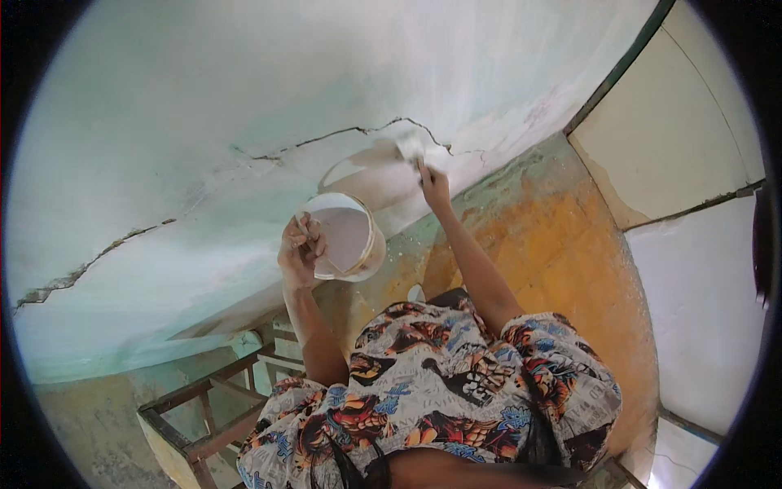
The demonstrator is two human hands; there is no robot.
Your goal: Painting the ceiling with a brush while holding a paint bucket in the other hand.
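My left hand (301, 242) is closed, fingers curled up at the near left of a white bucket (378, 248), and seems to hold it by its thin handle. A pale, whitish liquid (345, 236) is inside the bucket, which hangs tilted beside the wall. My right hand (436, 187) grips a paintbrush (410, 149) by its handle, farther off and to the right. The brush head is blurred and lies against or very close to the wall, just under a jagged crack (358, 129). Which of the two cannot be told.
The pale green and white wall (204, 90) carries another crack (98, 259) at left. A wooden frame (204, 407) stands at lower left. Yellow-orange floor (554, 253), stained near the wall, stretches right toward cream panels (660, 138).
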